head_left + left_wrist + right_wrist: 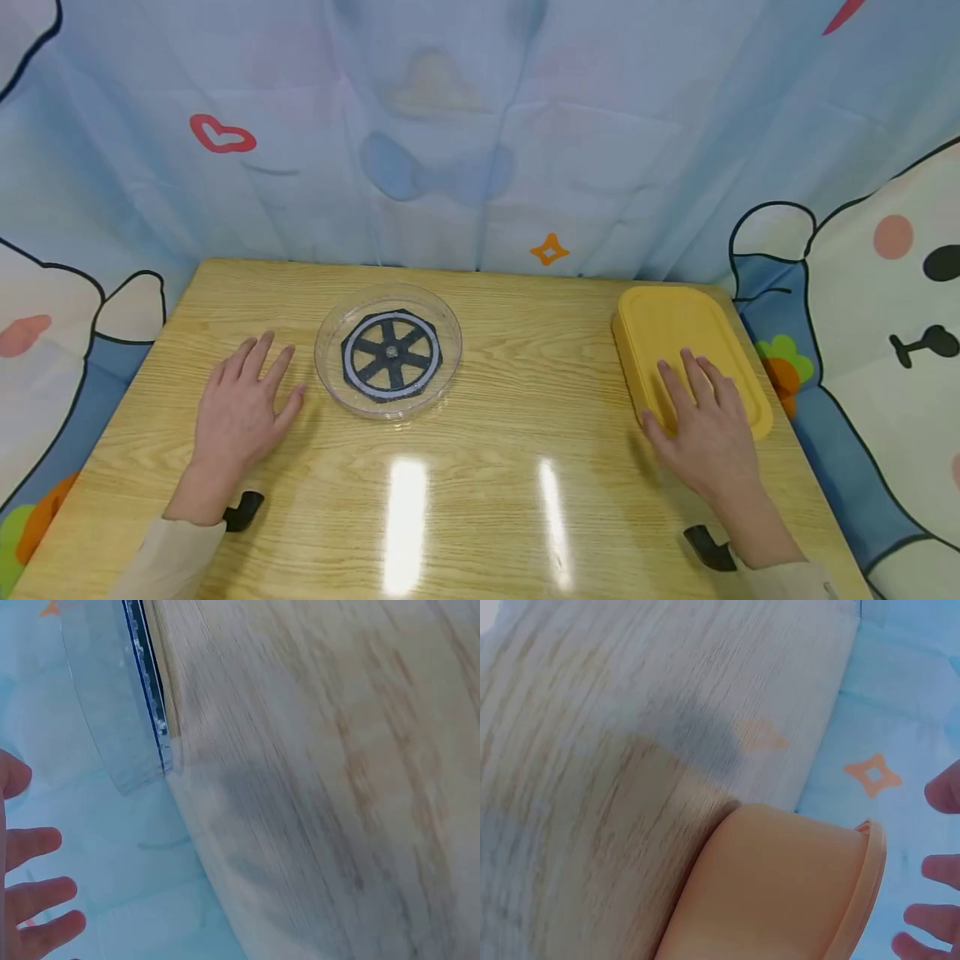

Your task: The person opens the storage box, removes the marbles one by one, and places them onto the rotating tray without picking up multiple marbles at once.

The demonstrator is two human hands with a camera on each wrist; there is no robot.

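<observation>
Two hands rest on a wooden bench (487, 467). The left hand (238, 417) lies flat with fingers spread, holding nothing. Just beside its fingertips, to its right, sits a clear round dish (388, 350) with a black spoked wheel (390, 356) inside. The right hand (705, 429) lies flat, fingers spread, on the near end of a yellow lidded box (675, 329).

Glossy wooden table (525, 467), clear plastic dish (337, 333)
</observation>
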